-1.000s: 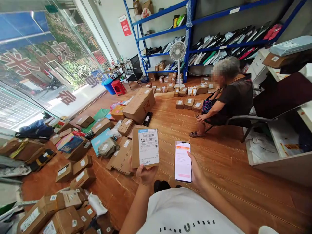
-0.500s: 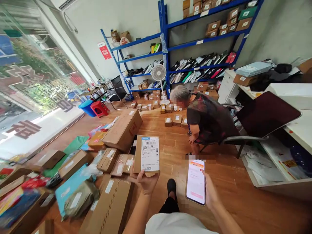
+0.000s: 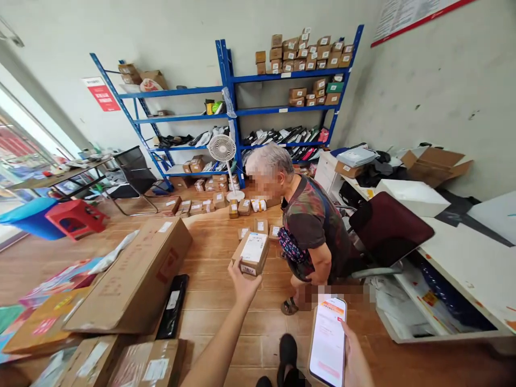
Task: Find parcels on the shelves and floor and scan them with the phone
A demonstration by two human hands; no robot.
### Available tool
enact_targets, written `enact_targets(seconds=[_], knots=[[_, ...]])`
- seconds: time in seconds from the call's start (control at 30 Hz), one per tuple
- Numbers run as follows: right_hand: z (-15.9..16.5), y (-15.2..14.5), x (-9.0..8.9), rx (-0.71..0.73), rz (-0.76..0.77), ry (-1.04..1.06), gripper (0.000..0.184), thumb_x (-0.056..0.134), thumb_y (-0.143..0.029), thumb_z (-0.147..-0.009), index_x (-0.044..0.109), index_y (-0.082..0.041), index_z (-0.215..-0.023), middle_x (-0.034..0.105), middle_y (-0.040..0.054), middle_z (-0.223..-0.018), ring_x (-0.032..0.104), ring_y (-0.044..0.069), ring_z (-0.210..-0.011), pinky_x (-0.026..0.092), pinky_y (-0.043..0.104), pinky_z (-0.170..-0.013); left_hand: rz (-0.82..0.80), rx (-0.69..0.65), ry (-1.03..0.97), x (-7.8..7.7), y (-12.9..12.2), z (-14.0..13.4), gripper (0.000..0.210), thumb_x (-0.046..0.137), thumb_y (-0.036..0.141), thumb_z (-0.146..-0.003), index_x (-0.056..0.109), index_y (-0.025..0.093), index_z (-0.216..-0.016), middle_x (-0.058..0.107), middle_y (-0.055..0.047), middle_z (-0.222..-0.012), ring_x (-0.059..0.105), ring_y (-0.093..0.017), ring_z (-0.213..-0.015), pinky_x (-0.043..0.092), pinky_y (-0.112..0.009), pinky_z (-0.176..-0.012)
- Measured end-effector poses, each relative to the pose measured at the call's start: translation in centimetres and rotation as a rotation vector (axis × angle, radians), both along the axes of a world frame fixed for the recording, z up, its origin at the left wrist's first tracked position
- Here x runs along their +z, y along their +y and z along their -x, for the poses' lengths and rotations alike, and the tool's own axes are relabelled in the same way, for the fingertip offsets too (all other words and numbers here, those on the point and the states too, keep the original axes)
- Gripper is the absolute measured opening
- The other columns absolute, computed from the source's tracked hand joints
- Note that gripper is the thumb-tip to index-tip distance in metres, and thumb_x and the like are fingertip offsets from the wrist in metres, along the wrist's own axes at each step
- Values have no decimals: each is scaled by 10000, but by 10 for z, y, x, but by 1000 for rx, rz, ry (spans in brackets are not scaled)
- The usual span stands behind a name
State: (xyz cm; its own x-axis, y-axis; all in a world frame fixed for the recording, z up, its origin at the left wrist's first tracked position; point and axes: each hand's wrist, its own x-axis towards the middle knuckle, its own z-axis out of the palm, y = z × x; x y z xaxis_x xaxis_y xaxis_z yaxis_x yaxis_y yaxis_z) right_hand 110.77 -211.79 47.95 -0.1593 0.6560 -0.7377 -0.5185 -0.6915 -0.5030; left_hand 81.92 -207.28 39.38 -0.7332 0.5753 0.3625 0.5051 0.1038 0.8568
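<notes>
My left hand (image 3: 245, 284) grips the near end of a small cardboard box (image 3: 250, 251), holding it out in front of me above the wooden floor. A white shipping label covers its top, and a smaller printed sticker is on the end facing me. In my right hand (image 3: 355, 349) is a smartphone (image 3: 328, 341), held upright with the thumb at the screen's right edge. The lit screen shows a white page with an orange banner; its text is too small to read. Most of the right hand's fingers are hidden behind the phone.
A person (image 3: 310, 226) bends forward from a chair (image 3: 393, 220) just to my right. Several parcels, including a long carton (image 3: 133, 274), cover the floor at left. Blue shelves (image 3: 177, 91) line the back wall, with a white fan (image 3: 221, 148) before them. A white desk (image 3: 463, 258) stands right.
My view has swung right and forward. The box has tipped from label facing me to lying flatter, further out. The person has risen somewhat from the deeper bend. The phone stays in my right hand.
</notes>
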Motion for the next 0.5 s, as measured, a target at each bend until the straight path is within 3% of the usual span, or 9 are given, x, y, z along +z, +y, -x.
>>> enact_targets(seconds=[0.1, 0.2, 0.3, 0.5], knots=[[2, 44, 1, -8, -94, -20, 514, 862, -583, -490, 723, -236, -843, 793, 36, -716, 715, 283, -612, 557, 393, -597, 4, -32, -47, 3, 69, -1, 851, 746, 219, -595, 391, 207, -1368, 430, -99, -1284, 442, -282, -1282, 389, -454, -1125], [13, 89, 2, 38, -183, 24, 555, 870, -575, -498, 740, -227, -909, 816, 50, -841, 752, 310, -777, 576, 404, -709, 33, -12, -121, 6, 118, -7, 859, 757, 219, -592, 397, 215, -1372, 466, -97, -1300, 424, -293, -1289, 394, -457, -1109], [35, 127, 2, 123, -238, 92, 550, 849, -559, -571, 744, -213, -984, 818, 61, -932, 756, 309, -817, 576, 414, -750, 34, 6, -143, 7, 149, -11, 870, 761, 218, -595, 394, 236, -1383, 463, -97, -1332, 426, -296, -1292, 390, -464, -1108], [75, 178, 5, 209, -260, 184, 479, 836, -501, -649, 765, -214, -1026, 818, 33, -969, 746, 238, -863, 553, 306, -774, 19, 18, -104, 14, 185, -5, 865, 751, 222, -605, 382, 236, -1387, 453, -96, -1355, 421, -298, -1305, 378, -472, -1122]])
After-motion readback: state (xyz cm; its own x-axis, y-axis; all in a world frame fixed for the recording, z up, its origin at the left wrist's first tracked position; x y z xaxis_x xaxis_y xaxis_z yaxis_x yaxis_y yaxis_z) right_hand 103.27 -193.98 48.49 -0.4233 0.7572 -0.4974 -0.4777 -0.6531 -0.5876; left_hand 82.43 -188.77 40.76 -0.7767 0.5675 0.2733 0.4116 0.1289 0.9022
